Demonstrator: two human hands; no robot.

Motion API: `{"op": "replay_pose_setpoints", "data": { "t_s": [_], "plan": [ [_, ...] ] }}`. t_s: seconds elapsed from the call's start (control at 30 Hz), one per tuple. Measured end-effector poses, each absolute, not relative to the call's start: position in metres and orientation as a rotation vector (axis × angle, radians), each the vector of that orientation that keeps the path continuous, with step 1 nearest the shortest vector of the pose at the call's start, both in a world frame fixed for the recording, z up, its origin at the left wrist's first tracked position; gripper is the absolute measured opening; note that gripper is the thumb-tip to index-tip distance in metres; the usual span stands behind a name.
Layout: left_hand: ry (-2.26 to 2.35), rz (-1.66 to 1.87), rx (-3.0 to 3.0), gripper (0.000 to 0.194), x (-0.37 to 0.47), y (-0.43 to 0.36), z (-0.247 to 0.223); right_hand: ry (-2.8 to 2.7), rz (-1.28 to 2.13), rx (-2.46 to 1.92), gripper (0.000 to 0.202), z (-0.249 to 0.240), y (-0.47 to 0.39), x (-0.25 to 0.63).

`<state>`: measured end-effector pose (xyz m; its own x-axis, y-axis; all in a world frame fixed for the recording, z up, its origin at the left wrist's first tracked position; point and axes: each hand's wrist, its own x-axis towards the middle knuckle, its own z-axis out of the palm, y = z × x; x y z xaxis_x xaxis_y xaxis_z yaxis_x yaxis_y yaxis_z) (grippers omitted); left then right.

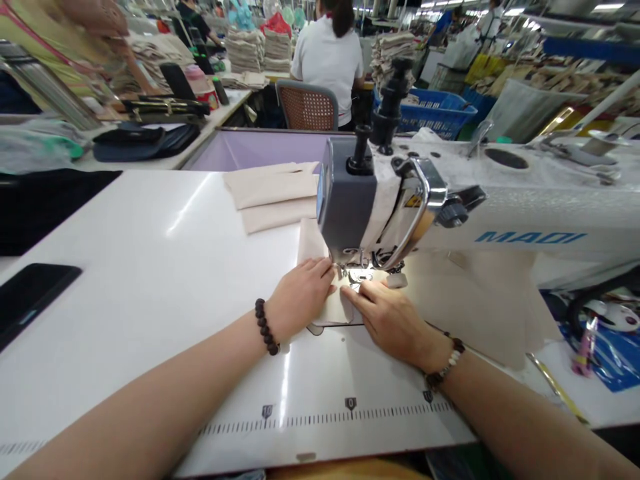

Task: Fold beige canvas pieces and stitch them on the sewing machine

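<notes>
Two hands are down flat on a small beige cloth piece [334, 308] right under the needle of the white-and-grey industrial sewing machine [450, 207]. The left hand [300, 293] has its fingers laid close together, pressing the cloth's left edge onto the glossy white surface [150, 267]. The right hand [390, 317] presses the near right side, fingers stretched toward the metal presser foot [357, 275], not pinching anything, just holding the cloth down. The cloth runs back under the machine head.

Each wrist has a bead bracelet, a dark one [265, 327] on the left and a paler one [447, 363] on the right. A stack of folded beige fabric [273, 193] sits behind the machine, well apart from the hands. A black phone [30, 293] lies far left. Along the near edge there's a printed ruler strip [325, 419]. A person in a white shirt [327, 57] sits at the next station, back turned.
</notes>
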<state>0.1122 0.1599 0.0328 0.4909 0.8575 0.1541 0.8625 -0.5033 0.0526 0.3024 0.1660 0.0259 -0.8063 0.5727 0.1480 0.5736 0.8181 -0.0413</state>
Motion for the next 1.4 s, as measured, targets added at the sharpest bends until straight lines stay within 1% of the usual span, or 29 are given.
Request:
{"op": "replay_pose_setpoints", "data": {
  "t_s": [0.3, 0.53, 0.77, 0.93, 1.07, 1.13, 1.2, 1.4],
  "plan": [
    [-1.562, -0.235, -2.708, 0.018, 0.112, 0.163, 0.035, -2.829, -0.053, -0.95, 0.037, 0.026, 0.166, 0.3],
    [-1.575, -0.264, -2.726, 0.016, 0.111, 0.164, 0.035, -2.806, -0.019, -0.957, 0.034, 0.029, 0.165, 0.299],
    [-1.554, -0.244, -2.715, 0.02, 0.11, 0.166, 0.033, -2.799, -0.005, -0.939, 0.033, 0.03, 0.166, 0.299],
    [-1.434, -0.28, -2.85, 0.017, 0.11, 0.156, 0.037, -2.792, 0.162, -0.76, 0.026, 0.031, 0.168, 0.307],
    [-1.337, -0.386, -2.973, 0.028, 0.111, 0.143, 0.043, -2.707, 0.338, -0.624, 0.025, 0.033, 0.168, 0.316],
    [-1.311, -0.422, -2.981, 0.028, 0.112, 0.141, 0.043, -2.679, 0.383, -0.57, 0.026, 0.034, 0.169, 0.319],
    [-1.313, -0.445, -2.982, 0.025, 0.112, 0.14, 0.042, -2.684, 0.374, -0.516, 0.027, 0.034, 0.169, 0.32],
    [-1.392, -0.563, -2.974, 0.029, 0.113, 0.14, 0.038, -2.734, 0.268, -0.479, 0.029, 0.036, 0.167, 0.319]
  ]
}}
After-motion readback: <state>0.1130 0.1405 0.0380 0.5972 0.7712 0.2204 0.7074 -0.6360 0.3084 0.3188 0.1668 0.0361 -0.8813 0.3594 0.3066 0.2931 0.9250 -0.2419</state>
